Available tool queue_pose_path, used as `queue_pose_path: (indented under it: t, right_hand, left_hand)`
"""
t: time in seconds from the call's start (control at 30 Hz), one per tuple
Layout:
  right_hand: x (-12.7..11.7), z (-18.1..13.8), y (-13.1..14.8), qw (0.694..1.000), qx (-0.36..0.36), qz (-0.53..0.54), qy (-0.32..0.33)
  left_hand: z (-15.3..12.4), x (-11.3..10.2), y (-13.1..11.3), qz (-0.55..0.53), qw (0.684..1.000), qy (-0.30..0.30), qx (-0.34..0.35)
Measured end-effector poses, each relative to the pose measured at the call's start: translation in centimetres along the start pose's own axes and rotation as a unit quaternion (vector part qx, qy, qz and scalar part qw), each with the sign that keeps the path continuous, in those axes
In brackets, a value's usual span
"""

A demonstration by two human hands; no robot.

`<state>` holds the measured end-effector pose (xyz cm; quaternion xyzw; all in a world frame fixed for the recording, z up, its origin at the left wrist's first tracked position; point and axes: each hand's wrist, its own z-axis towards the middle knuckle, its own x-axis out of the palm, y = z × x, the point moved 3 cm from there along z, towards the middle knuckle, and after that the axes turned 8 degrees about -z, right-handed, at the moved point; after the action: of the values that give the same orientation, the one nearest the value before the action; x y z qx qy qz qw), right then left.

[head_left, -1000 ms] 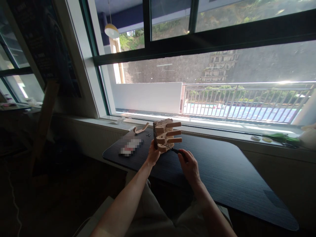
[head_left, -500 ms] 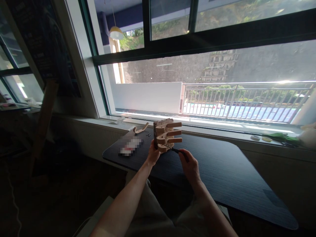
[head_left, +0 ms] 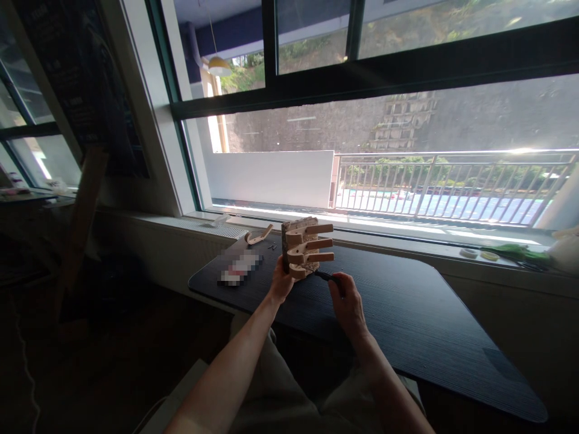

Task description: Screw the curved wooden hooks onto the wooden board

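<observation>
A light wooden rack (head_left: 304, 246) with three pegs pointing right stands upright on the dark table (head_left: 407, 319). My left hand (head_left: 280, 284) is closed round its lower left edge and holds it up. My right hand (head_left: 347, 304) is closed on a black-handled screwdriver (head_left: 326, 276), whose tip meets the rack's bottom. A loose wooden hook (head_left: 259, 235) and a few small dark screws (head_left: 272, 246) lie on the table behind the rack.
A small blurred packet (head_left: 239, 269) lies at the table's left end. The window sill (head_left: 452, 238) runs behind the table, with green stems (head_left: 515, 252) and small round items at its right. A wooden beam (head_left: 76, 235) leans at the left.
My right hand has shifted very slightly on the screwdriver. The rack and my left hand stay where they were.
</observation>
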<state>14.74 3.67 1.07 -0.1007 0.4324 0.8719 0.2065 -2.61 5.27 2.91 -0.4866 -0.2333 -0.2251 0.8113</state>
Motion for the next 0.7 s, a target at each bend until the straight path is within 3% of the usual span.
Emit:
queue_pose_path:
  t: [0.23, 0.5, 0.7]
  right_hand:
    - [0.13, 0.03, -0.37, 1.0, 0.028, 0.007, 0.013]
    - [-0.18, 0.09, 0.61, 0.997, -0.073, -0.02, 0.001]
    - [-0.12, 0.0, 0.15, 0.999, -0.04, -0.023, 0.022]
  left_hand:
    - [-0.16, 0.02, -0.22, 0.03, 1.0, 0.001, 0.009]
    - [0.06, 0.1, -0.04, 0.009, 1.0, 0.009, 0.009]
    - [-0.18, 0.09, -0.17, 0.013, 1.0, 0.0, 0.004]
